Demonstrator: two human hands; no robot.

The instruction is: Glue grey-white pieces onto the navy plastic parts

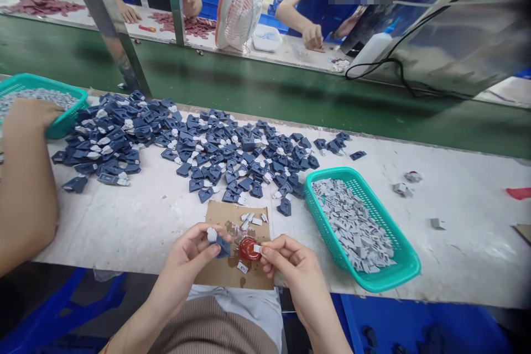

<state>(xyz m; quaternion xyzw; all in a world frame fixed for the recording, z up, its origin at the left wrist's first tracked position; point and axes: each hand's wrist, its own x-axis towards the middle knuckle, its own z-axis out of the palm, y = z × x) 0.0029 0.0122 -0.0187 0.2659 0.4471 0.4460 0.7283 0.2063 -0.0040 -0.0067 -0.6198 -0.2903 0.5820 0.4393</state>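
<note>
My left hand [191, 251] pinches a dark blue plastic part [220, 245] with a light grey piece at its upper left end. Between the thumb and fingertips of my right hand [286, 257] is a small light grey piece [257, 249], at the right edge of a round red dish [248, 249]. Under the dish lies a stained cardboard sheet [259, 282]. Several loose grey pieces [245, 222] rest on the cardboard behind the dish, and one more [242, 267] lies in front of it.
A green basket [409, 269] of grey pieces stands right of my hands. Beyond them spreads a heap of blue parts [232, 157]. A neighbour's hand [35, 113] is over another green basket [81, 100] at left. People work across the green strip [269, 91].
</note>
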